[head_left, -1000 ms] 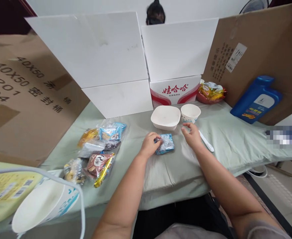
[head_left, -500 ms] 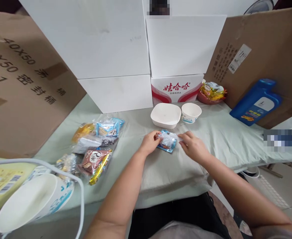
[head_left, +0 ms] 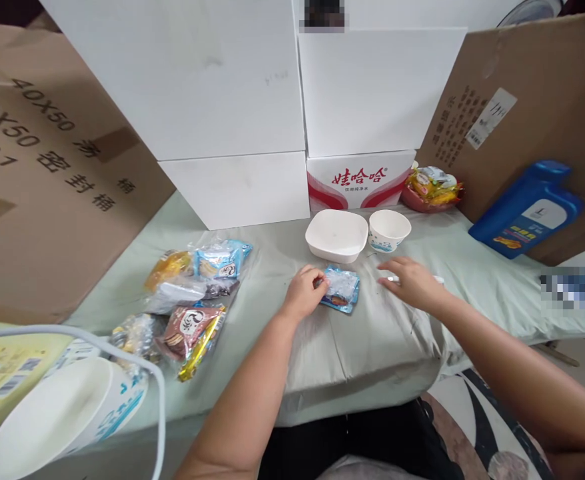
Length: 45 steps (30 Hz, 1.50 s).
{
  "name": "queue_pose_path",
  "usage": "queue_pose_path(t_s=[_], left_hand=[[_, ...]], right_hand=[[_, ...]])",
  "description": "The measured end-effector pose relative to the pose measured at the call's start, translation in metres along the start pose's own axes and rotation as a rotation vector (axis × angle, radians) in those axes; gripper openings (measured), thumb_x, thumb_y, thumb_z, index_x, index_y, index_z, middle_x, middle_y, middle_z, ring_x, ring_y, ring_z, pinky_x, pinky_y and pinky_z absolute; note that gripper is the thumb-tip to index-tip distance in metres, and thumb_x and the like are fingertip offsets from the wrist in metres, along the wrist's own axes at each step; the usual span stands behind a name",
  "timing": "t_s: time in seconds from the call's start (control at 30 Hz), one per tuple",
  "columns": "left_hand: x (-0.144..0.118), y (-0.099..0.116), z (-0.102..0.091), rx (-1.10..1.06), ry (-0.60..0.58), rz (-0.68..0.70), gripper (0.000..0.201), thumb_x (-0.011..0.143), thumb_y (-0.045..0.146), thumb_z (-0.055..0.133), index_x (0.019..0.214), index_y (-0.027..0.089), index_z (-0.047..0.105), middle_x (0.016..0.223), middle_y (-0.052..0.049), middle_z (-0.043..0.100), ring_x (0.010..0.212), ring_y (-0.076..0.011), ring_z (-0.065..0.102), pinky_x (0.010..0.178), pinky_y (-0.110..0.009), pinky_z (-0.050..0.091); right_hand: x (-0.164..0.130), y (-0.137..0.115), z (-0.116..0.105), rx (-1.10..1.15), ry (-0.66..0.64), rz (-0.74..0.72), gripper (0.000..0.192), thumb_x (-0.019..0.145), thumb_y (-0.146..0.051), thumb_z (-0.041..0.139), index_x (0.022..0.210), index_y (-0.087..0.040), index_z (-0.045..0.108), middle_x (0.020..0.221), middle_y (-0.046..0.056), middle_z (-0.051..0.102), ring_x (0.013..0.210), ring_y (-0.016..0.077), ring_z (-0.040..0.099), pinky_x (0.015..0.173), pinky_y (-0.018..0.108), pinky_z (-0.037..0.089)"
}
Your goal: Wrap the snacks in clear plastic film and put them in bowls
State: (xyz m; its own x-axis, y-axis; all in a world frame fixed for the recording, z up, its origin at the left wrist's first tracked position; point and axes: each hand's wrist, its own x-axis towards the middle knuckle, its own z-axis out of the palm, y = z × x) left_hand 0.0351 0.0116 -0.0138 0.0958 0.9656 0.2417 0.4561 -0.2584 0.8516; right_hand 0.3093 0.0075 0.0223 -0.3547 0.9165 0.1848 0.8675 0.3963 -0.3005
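Your left hand (head_left: pixel 302 292) pinches the left edge of the small blue packet (head_left: pixel 341 289), light, crinkly and slippery-looking, lying mid-table before the white bowl (head_left: pixel 337 235), while your right hand (head_left: pixel 412 283) rests flat, fingers spread.

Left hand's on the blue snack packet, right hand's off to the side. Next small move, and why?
Probably bring the right hand back to the free edge of the blue snack packet. The left hand pinches only its left end, and the packet lies flat on the green cloth, looking unopened. The right hand rests open on the cloth, apart from the packet, over a white utensil.
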Motion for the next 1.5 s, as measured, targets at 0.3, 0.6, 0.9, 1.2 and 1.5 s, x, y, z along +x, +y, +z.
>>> queue_pose_path(t_s=[0.3, 0.6, 0.9, 1.2, 1.5], left_hand=[[-0.003, 0.001, -0.003, -0.216, -0.107, -0.110, 0.033, 0.071, 0.041, 0.074, 0.095, 0.020, 0.067, 0.078, -0.001, 0.065, 0.066, -0.0146, 0.057, 0.063, -0.025, 0.046], [0.004, -0.008, -0.007, -0.195, 0.217, -0.250, 0.005, 0.071, 0.024, 0.070, 0.072, 0.019, 0.069, 0.068, 0.000, 0.065, 0.063, -0.0132, 0.057, 0.063, -0.024, 0.045], [0.004, -0.012, -0.020, -0.191, 0.598, -0.213, 0.012, 0.077, 0.028, 0.065, 0.081, 0.018, 0.061, 0.070, 0.002, 0.056, 0.065, -0.0115, 0.052, 0.063, -0.023, 0.042], [-0.017, 0.014, -0.008, 0.262, 0.334, 0.440, 0.013, 0.089, 0.020, 0.052, 0.095, 0.021, 0.063, 0.086, -0.003, 0.066, 0.079, -0.0160, 0.060, 0.074, -0.028, 0.048], [-0.007, 0.008, -0.004, 0.504, -0.052, -0.109, 0.020, 0.085, 0.025, 0.061, 0.103, 0.023, 0.069, 0.087, -0.003, 0.070, 0.082, -0.0204, 0.066, 0.078, -0.033, 0.052]], right_hand=[[0.038, -0.057, 0.068, 0.412, 0.029, -0.101, 0.023, 0.081, -0.019, 0.048, 0.099, -0.019, 0.063, 0.098, 0.008, 0.066, 0.087, 0.0213, 0.063, 0.077, 0.031, 0.047], [0.048, -0.017, 0.062, 0.705, 0.297, 0.270, 0.020, 0.080, -0.037, 0.053, 0.090, -0.022, 0.061, 0.075, 0.002, 0.065, 0.066, 0.0185, 0.058, 0.065, 0.031, 0.046], [0.035, -0.023, 0.040, 0.399, 0.621, 0.003, 0.016, 0.085, -0.028, 0.050, 0.093, -0.022, 0.062, 0.094, 0.009, 0.066, 0.094, 0.0246, 0.059, 0.088, 0.041, 0.047], [0.033, -0.048, 0.053, 0.155, 0.073, -0.245, 0.036, 0.094, -0.030, 0.047, 0.124, -0.015, 0.061, 0.125, 0.016, 0.062, 0.114, 0.0285, 0.056, 0.097, 0.044, 0.044], [0.027, -0.045, 0.018, 0.242, -0.522, -0.170, 0.008, 0.078, -0.029, 0.071, 0.081, -0.022, 0.073, 0.074, 0.000, 0.070, 0.062, 0.0133, 0.058, 0.057, 0.024, 0.033]])
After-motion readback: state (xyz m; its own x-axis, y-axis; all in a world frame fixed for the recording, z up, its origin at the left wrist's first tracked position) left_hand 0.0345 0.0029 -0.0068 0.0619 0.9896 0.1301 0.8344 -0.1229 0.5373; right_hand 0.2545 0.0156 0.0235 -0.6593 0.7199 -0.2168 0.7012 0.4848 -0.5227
